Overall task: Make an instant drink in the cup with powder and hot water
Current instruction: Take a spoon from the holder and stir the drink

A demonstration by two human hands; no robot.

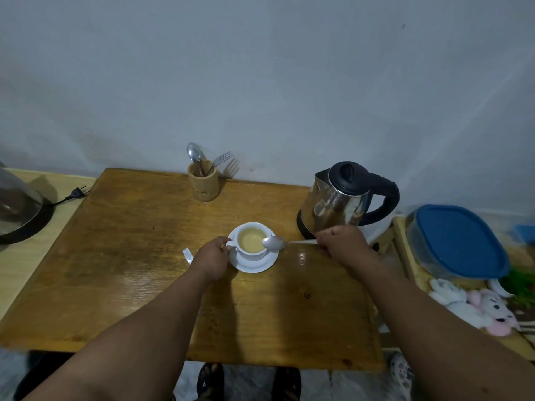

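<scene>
1. Head view: a white cup (251,240) is seen on a white saucer (254,263), set near the middle of a wooden table (130,256). The cup is filled with a pale yellowish liquid.

2. The cup's handle is pinched by the left hand (212,257), fingers curled round it at the cup's left side, the hand resting low over the saucer's left edge.

3. A metal spoon (275,243) is held by the right hand (341,244), fingers closed on the far end of its handle. The bowl of the spoon is poised at the cup's right rim; whether it touches the rim cannot be told.

4. A steel kettle (335,204) with a black lid and handle is found just behind the right hand, upright on the table's right side.

5. A torn silver sachet (188,255) is spotted flat on the table, just left of the left hand.

6. At the back edge, a wooden holder (202,182) is seen upright, with a spoon and a fork standing in it.

7. Off to the right, a container with a blue lid (460,241) is seen on a separate surface, with plush toys (474,306) in front of it.

8. On the left, a black plug (76,193) is seen lying on a pale side surface.
</scene>
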